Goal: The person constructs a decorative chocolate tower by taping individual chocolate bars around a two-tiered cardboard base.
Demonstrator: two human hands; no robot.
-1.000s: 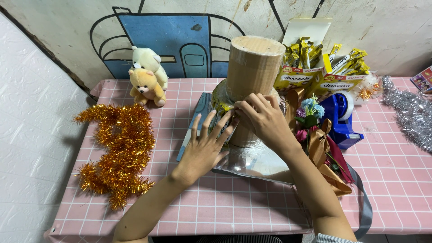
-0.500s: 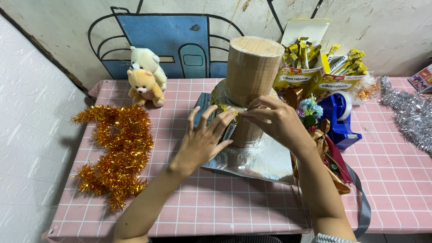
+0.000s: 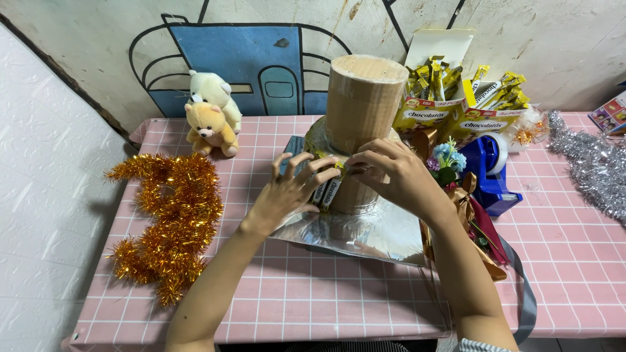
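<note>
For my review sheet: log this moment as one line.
left hand: fingers spread against snack sticks | right hand: pinching at sticks' top | cardboard cylinder: upright on silver board | orange tinsel: left, untouched

Cardboard cylinder (image 3: 362, 104) standing centre on foil base (image 3: 365, 231), tinsel garland (image 3: 166, 225) lying to its left. Two teddy bears (image 3: 210, 114) sitting behind garland; snack boxes (image 3: 456, 111) w/ tape dispenser (image 3: 492, 166) sitting right of cylinder.

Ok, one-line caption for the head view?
Left hand and right hand press snack sticks against a cardboard cylinder on a silver base.
</note>
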